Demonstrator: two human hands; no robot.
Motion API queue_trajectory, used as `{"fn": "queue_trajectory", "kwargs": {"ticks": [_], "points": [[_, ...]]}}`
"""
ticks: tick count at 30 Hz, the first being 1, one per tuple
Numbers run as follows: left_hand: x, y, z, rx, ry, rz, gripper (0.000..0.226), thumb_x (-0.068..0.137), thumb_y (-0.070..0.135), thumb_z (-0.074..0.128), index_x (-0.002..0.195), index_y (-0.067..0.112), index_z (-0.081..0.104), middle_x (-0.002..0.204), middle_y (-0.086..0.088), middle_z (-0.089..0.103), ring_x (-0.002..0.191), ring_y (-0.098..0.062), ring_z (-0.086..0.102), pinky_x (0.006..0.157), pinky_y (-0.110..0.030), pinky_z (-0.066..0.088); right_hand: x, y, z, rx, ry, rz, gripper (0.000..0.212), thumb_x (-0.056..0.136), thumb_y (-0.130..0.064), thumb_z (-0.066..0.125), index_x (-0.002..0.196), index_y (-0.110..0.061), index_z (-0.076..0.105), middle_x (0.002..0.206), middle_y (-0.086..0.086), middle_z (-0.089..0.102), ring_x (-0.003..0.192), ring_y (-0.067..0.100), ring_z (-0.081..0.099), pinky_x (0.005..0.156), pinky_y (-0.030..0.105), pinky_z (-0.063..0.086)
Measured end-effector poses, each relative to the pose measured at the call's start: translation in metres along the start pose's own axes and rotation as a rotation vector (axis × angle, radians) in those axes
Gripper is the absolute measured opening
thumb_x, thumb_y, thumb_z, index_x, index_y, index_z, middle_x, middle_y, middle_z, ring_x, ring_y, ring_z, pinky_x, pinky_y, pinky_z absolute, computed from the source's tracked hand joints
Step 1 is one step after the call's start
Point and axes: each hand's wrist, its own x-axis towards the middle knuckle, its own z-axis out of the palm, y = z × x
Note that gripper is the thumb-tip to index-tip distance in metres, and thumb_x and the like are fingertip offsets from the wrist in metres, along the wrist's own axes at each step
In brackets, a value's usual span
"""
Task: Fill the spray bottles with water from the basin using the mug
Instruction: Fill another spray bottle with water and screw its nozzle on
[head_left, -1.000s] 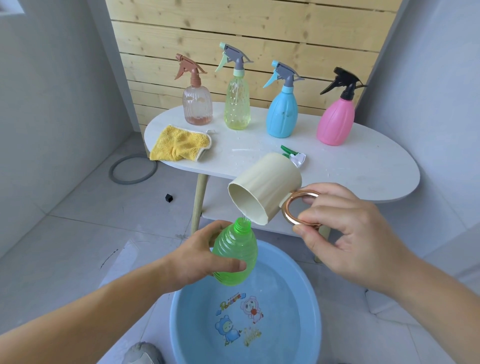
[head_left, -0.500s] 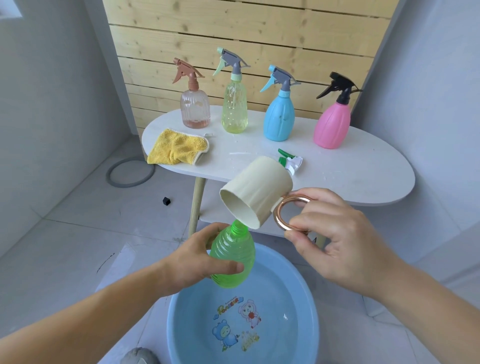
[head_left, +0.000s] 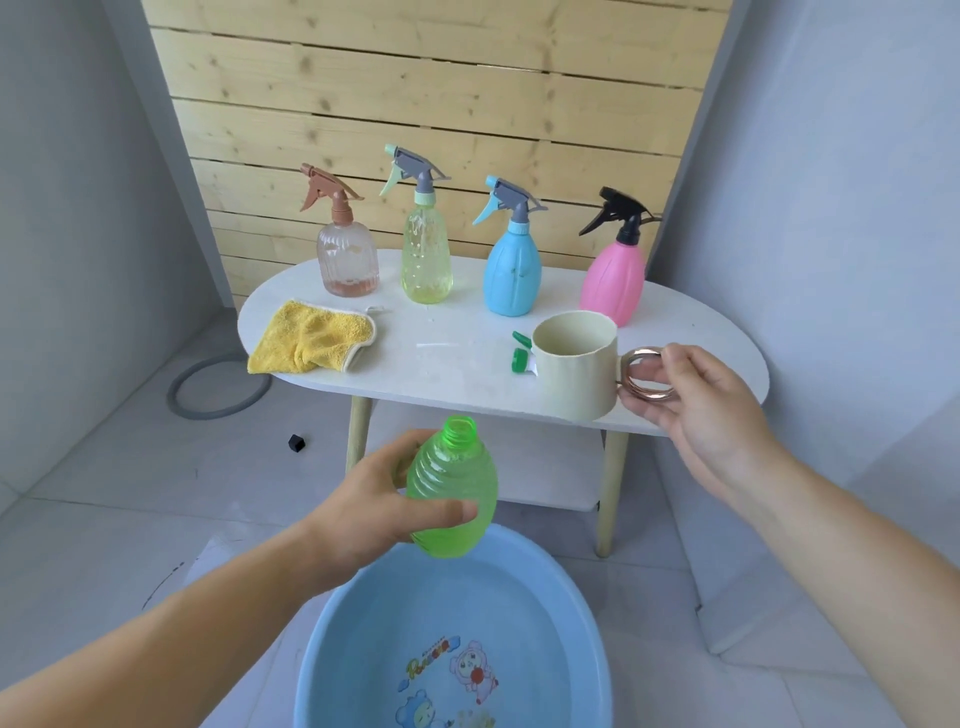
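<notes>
left hand (head_left: 363, 506) grips the uncapped green ribbed plastic bottle (head_left: 451, 499) over the blue basin (head_left: 582, 623) — right hand (head_left: 701, 410) pinches the cream mug's (head_left: 574, 366) copper ring handle (head_left: 647, 374).

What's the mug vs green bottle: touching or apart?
Apart. Head view: mug upright in right hand, green bottle lower in left hand, clear gap between them.

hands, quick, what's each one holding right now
left hand: grips the uncapped green bottle.
right hand: pinches the ring handle of the upright cream mug.
</notes>
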Motion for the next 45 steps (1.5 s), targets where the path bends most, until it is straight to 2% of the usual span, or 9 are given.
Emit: {"fn": "queue_trajectory", "kwargs": {"ticks": [10, 15, 19, 23, 31, 37, 40, 42, 45], "points": [[0.032, 0.027, 0.034, -0.019, -0.037, 0.061, 0.063, 0.067, 0.020, 0.089, 0.125, 0.028, 0.067, 0.116, -0.001, 0.076, 0.107, -0.023, 0.075, 0.083, -0.035, 0.063, 0.073, 0.006, -0.072, 0.079, 0.068, 0.148, 0.030, 0.106, -0.025, 0.044, 0.091, -0.006, 0.060, 0.100, 0.021, 0.065, 0.098, 0.035, 0.064, 0.092, 0.042, 0.055], [0.046, 0.028, 0.047, -0.020, -0.070, 0.056, 0.067, 0.060, 0.031, 0.092, 0.123, 0.030, 0.069, 0.118, -0.003, 0.075, 0.109, -0.026, 0.074, 0.088, -0.041, 0.063, 0.090, 0.016, -0.089, 0.125, 0.025, 0.221, 0.030, 0.105, -0.024, 0.046, 0.088, -0.005, 0.060, 0.092, 0.018, 0.069, 0.097, 0.035, 0.066, 0.095, 0.045, 0.053], [0.055, 0.028, 0.055, -0.030, -0.073, 0.048, 0.068, 0.058, 0.032, 0.093, 0.122, 0.030, 0.070, 0.118, -0.005, 0.075, 0.110, -0.027, 0.073, 0.088, -0.041, 0.064, 0.098, 0.023, -0.095, 0.125, 0.062, 0.249, 0.027, 0.104, -0.025, 0.048, 0.091, -0.004, 0.060, 0.091, 0.019, 0.068, 0.094, 0.034, 0.067, 0.088, 0.041, 0.055], [0.061, 0.027, 0.060, -0.039, -0.081, 0.043, 0.068, 0.055, 0.034, 0.093, 0.119, 0.032, 0.071, 0.117, -0.005, 0.075, 0.108, -0.024, 0.073, 0.082, -0.034, 0.062, 0.106, 0.036, -0.099, -0.023, 0.106, 0.203, 0.026, 0.104, -0.025, 0.049, 0.097, -0.003, 0.061, 0.098, 0.021, 0.064, 0.095, 0.033, 0.065, 0.090, 0.044, 0.056], [0.062, 0.027, 0.064, -0.039, -0.090, 0.042, 0.071, 0.054, 0.034, 0.092, 0.121, 0.027, 0.070, 0.115, -0.006, 0.075, 0.108, -0.027, 0.073, 0.086, -0.040, 0.064, 0.114, 0.043, -0.099, -0.270, 0.197, 0.099, 0.022, 0.101, -0.031, 0.055, 0.098, -0.013, 0.067, 0.100, 0.011, 0.065, 0.084, 0.023, 0.070, 0.093, 0.043, 0.057], [0.060, 0.026, 0.063, -0.026, -0.077, 0.034, 0.071, 0.055, 0.034, 0.092, 0.122, 0.026, 0.070, 0.116, -0.007, 0.075, 0.109, -0.027, 0.073, 0.089, -0.042, 0.063, 0.110, 0.037, -0.093, -0.367, 0.233, 0.072, 0.016, 0.099, -0.032, 0.055, 0.095, -0.022, 0.068, 0.111, 0.019, 0.065, 0.083, 0.023, 0.068, 0.092, 0.046, 0.058], [0.059, 0.027, 0.062, -0.031, -0.071, 0.037, 0.071, 0.055, 0.034, 0.093, 0.122, 0.027, 0.070, 0.116, -0.005, 0.075, 0.108, -0.025, 0.073, 0.085, -0.037, 0.063, 0.104, 0.024, -0.089, -0.569, 0.246, 0.079, 0.021, 0.098, -0.040, 0.052, 0.099, -0.024, 0.066, 0.103, 0.001, 0.065, 0.078, 0.020, 0.065, 0.091, 0.050, 0.056], [0.058, 0.027, 0.061, -0.035, -0.067, 0.035, 0.071, 0.055, 0.034, 0.093, 0.122, 0.027, 0.070, 0.115, -0.005, 0.075, 0.108, -0.025, 0.073, 0.083, -0.036, 0.063, 0.100, 0.011, -0.083, -0.754, 0.289, 0.000, 0.026, 0.095, -0.048, 0.050, 0.102, -0.027, 0.064, 0.109, -0.004, 0.065, 0.089, 0.021, 0.065, 0.087, 0.041, 0.053], [0.057, 0.028, 0.058, -0.044, -0.063, 0.031, 0.071, 0.055, 0.033, 0.093, 0.122, 0.026, 0.069, 0.116, -0.005, 0.075, 0.108, -0.026, 0.073, 0.081, -0.033, 0.062, 0.092, -0.012, -0.062, -0.845, 0.333, -0.234, 0.021, 0.095, -0.043, 0.051, 0.097, -0.027, 0.064, 0.113, -0.001, 0.062, 0.100, 0.015, 0.060, 0.080, 0.030, 0.041]]}}
